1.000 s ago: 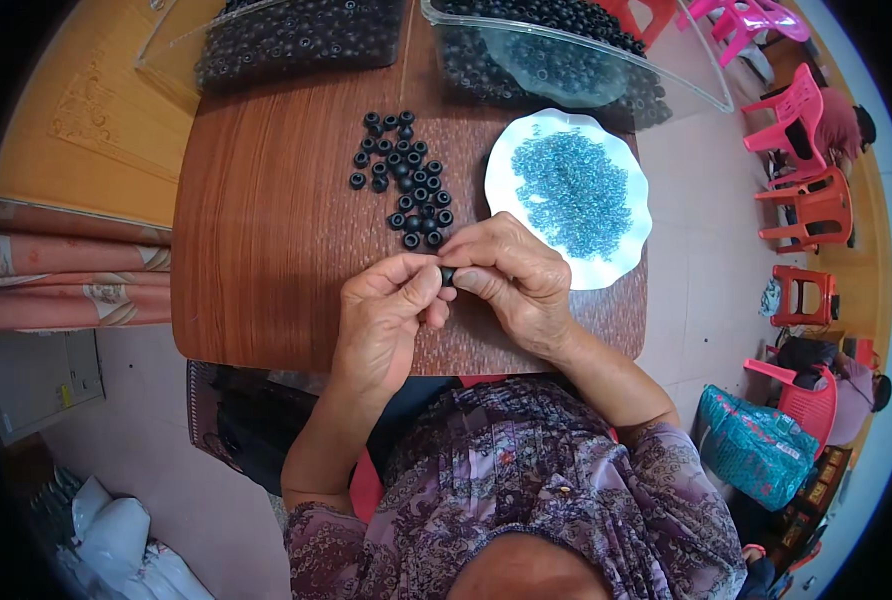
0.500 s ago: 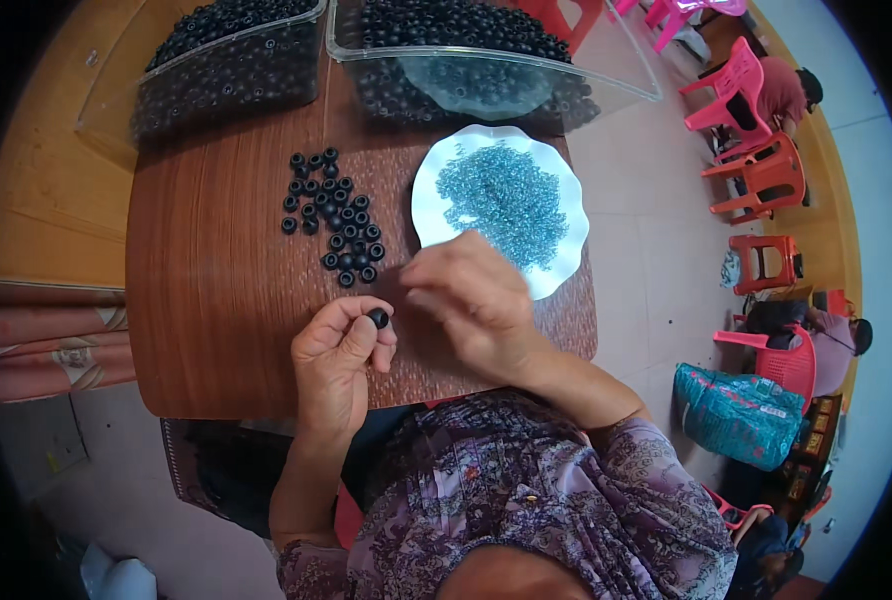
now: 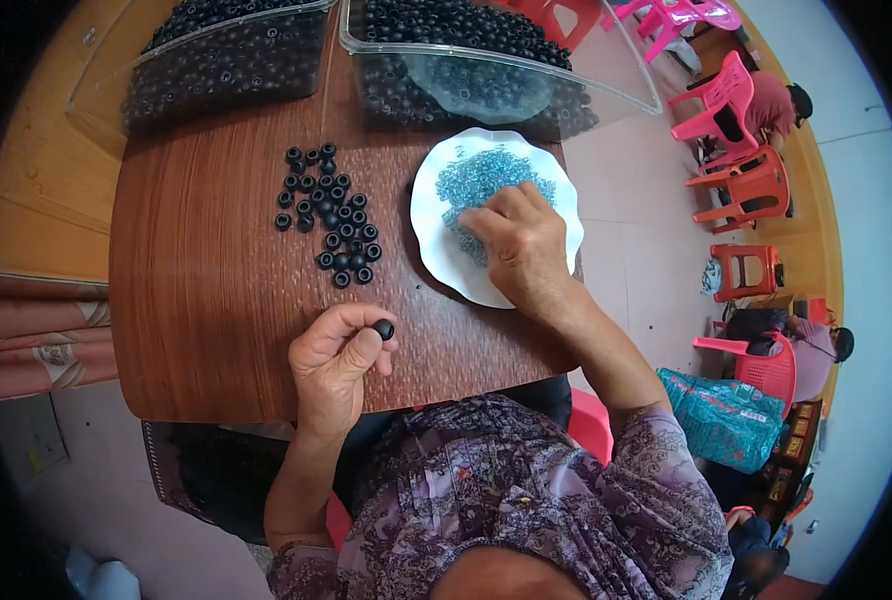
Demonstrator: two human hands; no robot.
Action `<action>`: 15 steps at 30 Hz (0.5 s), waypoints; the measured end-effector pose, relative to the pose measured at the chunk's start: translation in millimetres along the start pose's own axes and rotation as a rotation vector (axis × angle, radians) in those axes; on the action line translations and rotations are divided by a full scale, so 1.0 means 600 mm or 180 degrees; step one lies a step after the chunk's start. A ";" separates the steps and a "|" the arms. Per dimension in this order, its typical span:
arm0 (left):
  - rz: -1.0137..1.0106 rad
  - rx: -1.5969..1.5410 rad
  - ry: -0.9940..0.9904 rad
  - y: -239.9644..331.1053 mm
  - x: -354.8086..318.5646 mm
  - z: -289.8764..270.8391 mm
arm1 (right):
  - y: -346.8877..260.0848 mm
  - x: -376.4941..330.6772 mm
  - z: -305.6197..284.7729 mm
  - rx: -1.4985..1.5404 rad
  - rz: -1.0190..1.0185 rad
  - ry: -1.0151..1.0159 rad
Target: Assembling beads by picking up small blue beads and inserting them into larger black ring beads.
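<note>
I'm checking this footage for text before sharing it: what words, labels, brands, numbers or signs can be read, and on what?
None can be read.
Teal bag: small pale marks, too small and blurred to make out.
White plate, held black bead: no lettering visible.
Things at the room's edges: too small or blurred to tell.

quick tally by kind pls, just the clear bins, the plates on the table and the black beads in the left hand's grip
Clear bins: 2
White plate: 1
Black bead in the left hand: 1
Total: 4
</note>
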State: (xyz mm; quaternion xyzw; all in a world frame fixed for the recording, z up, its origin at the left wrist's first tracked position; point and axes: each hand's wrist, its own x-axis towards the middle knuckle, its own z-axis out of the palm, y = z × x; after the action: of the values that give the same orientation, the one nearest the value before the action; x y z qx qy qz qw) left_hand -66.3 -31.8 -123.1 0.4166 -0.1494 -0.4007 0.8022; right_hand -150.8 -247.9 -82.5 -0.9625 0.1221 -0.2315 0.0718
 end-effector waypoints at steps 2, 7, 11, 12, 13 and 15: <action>0.0020 0.0030 -0.0003 -0.001 0.000 -0.001 | -0.005 0.003 -0.001 0.0053 -0.0139 -0.0290; -0.0050 -0.0025 0.0043 0.001 -0.001 0.000 | 0.016 -0.003 -0.018 0.0437 -0.0015 -0.0130; -0.0046 -0.0054 0.0027 0.001 -0.001 -0.001 | 0.013 -0.011 -0.023 0.0440 0.0114 -0.0169; -0.0050 -0.0056 0.0025 0.000 -0.001 -0.001 | 0.012 -0.012 -0.024 0.0459 0.0067 -0.0217; -0.0015 -0.0028 0.0005 0.000 0.000 -0.001 | 0.010 -0.013 -0.024 0.0457 0.0071 -0.0218; 0.0017 0.0001 -0.0013 0.000 -0.001 -0.001 | 0.005 -0.015 -0.022 0.0480 -0.0028 -0.0264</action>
State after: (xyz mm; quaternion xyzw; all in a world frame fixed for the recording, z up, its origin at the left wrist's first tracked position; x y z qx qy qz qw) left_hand -66.6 -31.1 -123.4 0.4155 -0.1522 -0.3994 0.8029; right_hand -165.2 -249.5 -75.4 -0.9636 0.0970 -0.2002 0.1481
